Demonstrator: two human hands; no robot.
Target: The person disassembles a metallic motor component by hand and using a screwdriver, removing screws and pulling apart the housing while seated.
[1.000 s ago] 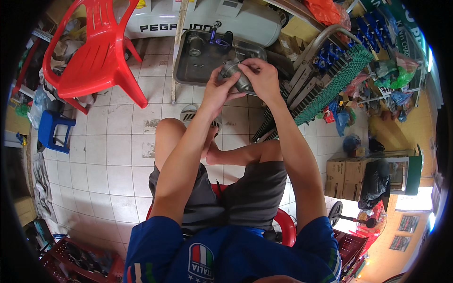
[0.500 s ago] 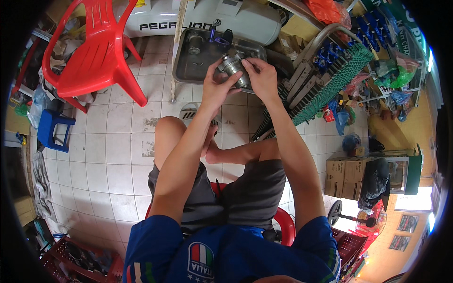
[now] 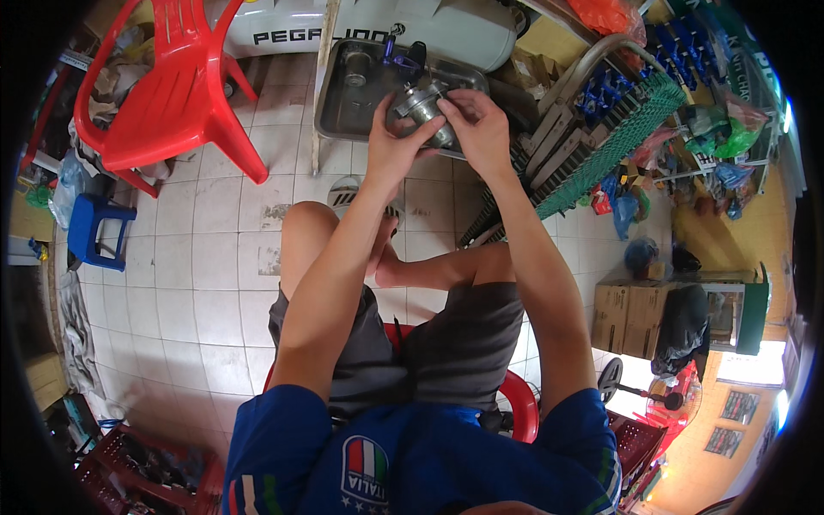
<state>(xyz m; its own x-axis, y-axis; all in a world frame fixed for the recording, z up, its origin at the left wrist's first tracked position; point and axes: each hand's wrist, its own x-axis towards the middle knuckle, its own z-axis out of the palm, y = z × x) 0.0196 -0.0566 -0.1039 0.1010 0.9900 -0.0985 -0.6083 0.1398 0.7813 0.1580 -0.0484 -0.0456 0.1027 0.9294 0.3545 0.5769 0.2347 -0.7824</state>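
Observation:
Over the near edge of a dark metal tray (image 3: 342, 118), both my hands hold a silver, rounded metal part (image 3: 421, 106) that looks like a fishing reel body. My left hand (image 3: 396, 139) grips it from the left, thumb across its near side. Bent fingers of my right hand (image 3: 478, 125) pinch its upper right edge; what the fingertips press on is too small to tell. In the tray lie a purple crank arm (image 3: 393, 58) with a dark knob (image 3: 415, 55) and a small grey metal cylinder (image 3: 355, 70). My hands partly hide the silver part.
A red plastic chair (image 3: 163, 112) stands left of the tray, a blue stool (image 3: 96, 230) beyond it. Behind the tray lies a white tank (image 3: 463, 33). A folded green mesh lounger (image 3: 592, 154) leans close to my right forearm. Cardboard boxes (image 3: 631, 318) stand farther right.
The whole view has shifted slightly, so the tray sits higher in the picture. My right fingers have moved a little on the silver reel body; both hands keep hold of it.

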